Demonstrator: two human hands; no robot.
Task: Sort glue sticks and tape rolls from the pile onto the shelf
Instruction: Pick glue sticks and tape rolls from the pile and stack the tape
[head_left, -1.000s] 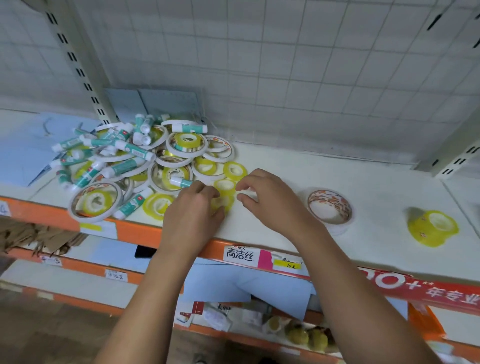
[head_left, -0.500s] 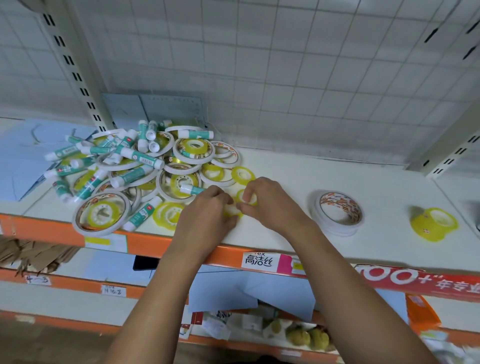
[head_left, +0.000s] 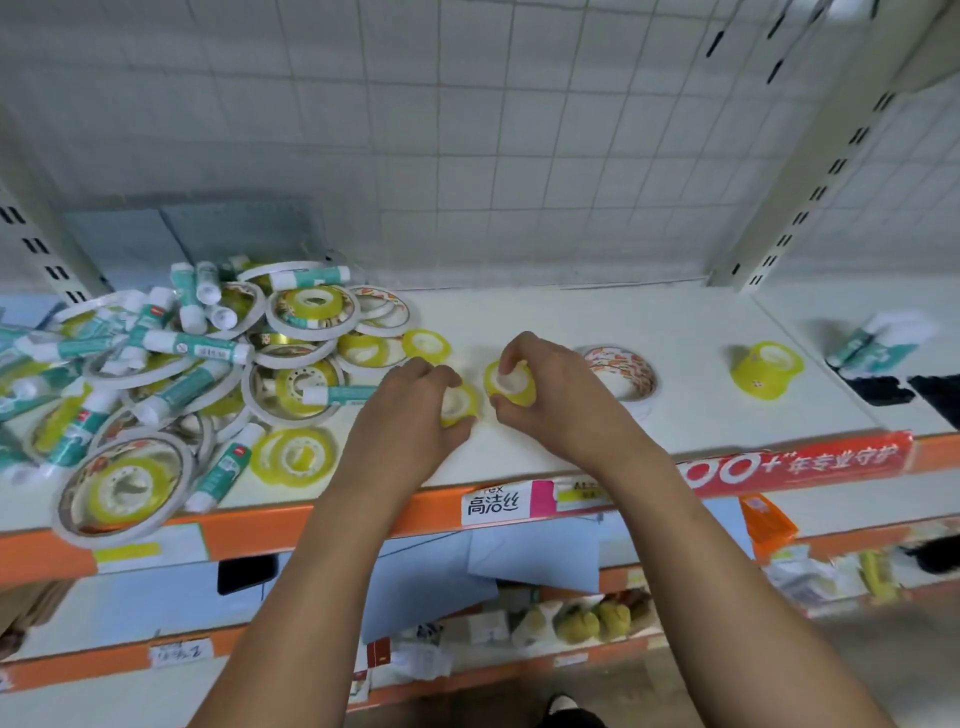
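Note:
A pile of teal-and-white glue sticks (head_left: 192, 345) and tape rolls (head_left: 311, 312) covers the left part of the white shelf (head_left: 545, 317). My left hand (head_left: 410, 410) grips a small yellow tape roll (head_left: 460, 404) just right of the pile. My right hand (head_left: 550, 389) pinches another small yellow tape roll (head_left: 511, 382), lifted and tilted beside the first. Sorted to the right lie a stack of white patterned tape rolls (head_left: 623, 371), a stack of yellow tape rolls (head_left: 766, 369) and a few glue sticks (head_left: 878, 345).
An orange shelf edge (head_left: 311, 525) with price labels runs along the front. A wire grid back panel (head_left: 467, 130) and slotted uprights (head_left: 810, 156) bound the shelf. Lower shelves hold blue paper (head_left: 519, 556) and small goods.
Both hands have closed on small yellow tape rolls at the pile's right edge, and the right one has lifted its roll. The camera has shifted right, bringing the sorted glue sticks into view.

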